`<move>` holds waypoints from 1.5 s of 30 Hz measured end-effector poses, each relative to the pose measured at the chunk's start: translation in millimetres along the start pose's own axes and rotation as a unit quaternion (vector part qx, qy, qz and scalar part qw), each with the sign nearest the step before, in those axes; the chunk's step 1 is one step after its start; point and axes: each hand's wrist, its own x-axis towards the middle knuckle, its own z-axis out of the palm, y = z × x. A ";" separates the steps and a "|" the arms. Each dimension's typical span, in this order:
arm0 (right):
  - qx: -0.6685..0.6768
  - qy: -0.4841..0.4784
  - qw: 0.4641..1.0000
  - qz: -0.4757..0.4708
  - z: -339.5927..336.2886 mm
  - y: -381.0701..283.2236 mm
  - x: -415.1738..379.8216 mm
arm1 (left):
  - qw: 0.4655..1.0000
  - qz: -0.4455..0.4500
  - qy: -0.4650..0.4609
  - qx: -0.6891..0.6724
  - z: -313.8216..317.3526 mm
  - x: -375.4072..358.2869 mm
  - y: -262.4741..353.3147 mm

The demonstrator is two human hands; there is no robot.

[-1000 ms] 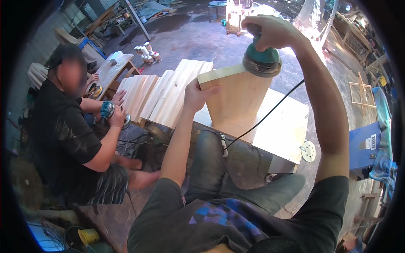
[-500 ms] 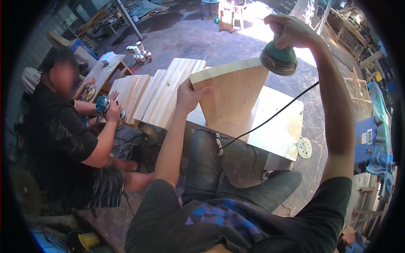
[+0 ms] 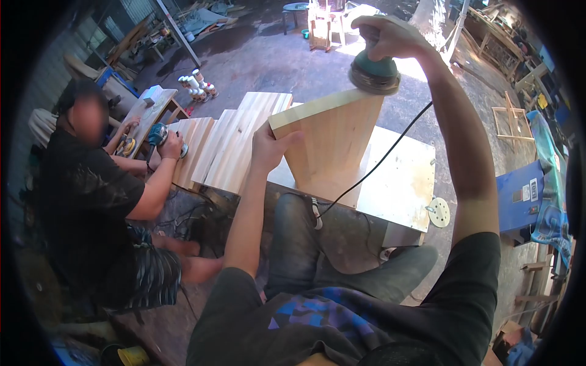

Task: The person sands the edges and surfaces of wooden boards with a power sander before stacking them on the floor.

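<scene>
My left hand [image 3: 271, 148] grips the near left edge of a thick wooden board [image 3: 332, 137], which stands on edge, leaning, on a white work surface [image 3: 400, 177]. High on the right, my right hand [image 3: 390, 38] is wrapped over the top of a green electric sander [image 3: 373, 72]. The sander's round pad sits at the far right end of the board's upper edge; whether it touches cannot be made out exactly. A black cord [image 3: 390, 149] runs from near my right forearm down across the board toward my legs.
At left, a co-worker [image 3: 91, 177] holds a teal sander [image 3: 157, 134] on a wooden panel [image 3: 194, 137]. More panels [image 3: 241, 143] lie between us. A perforated sanding disc [image 3: 438, 212] hangs at the work surface's right corner. A blue machine [image 3: 519, 195] stands farther right.
My right hand and the sander have moved left and slightly down along the board's upper edge. My left hand keeps its hold. The co-worker's sander has shifted slightly.
</scene>
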 end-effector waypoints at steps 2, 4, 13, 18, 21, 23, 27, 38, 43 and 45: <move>0.000 -0.020 0.999 0.032 0.7 -5.5 7.9 | 1.000 0.006 -0.003 -0.006 0.0 2.4 -2.6; 0.030 0.003 0.999 -0.015 12.2 -4.0 15.5 | 1.000 0.009 -0.008 -0.019 0.5 2.6 -1.4; 0.071 -0.024 0.995 -0.060 29.0 -51.9 33.2 | 1.000 0.018 0.004 -0.024 3.9 -4.2 9.2; 0.072 -0.033 0.996 -0.047 23.0 -47.0 26.6 | 1.000 0.017 0.010 -0.007 3.5 -3.2 5.9; 0.085 -0.046 0.995 -0.003 -8.4 -60.0 7.4 | 1.000 0.012 0.014 -0.007 3.7 -5.5 6.1; 0.093 -0.038 0.995 0.001 -12.9 -50.9 6.1 | 1.000 0.012 0.017 0.003 2.6 -4.3 6.9; 0.081 -0.011 0.997 0.002 6.3 -3.0 12.5 | 1.000 0.015 0.022 0.017 3.3 -4.4 9.1; 0.014 -0.011 0.998 0.055 -10.6 15.8 -23.2 | 0.999 0.043 0.012 -0.013 3.2 -2.6 5.3; 0.032 0.031 0.999 -0.017 -35.2 -29.1 -60.2 | 0.999 0.041 0.006 -0.021 4.1 -2.6 4.3; 0.031 0.020 0.999 -0.012 -36.5 -26.6 -62.9 | 0.999 0.038 -0.004 -0.020 2.0 -2.6 3.7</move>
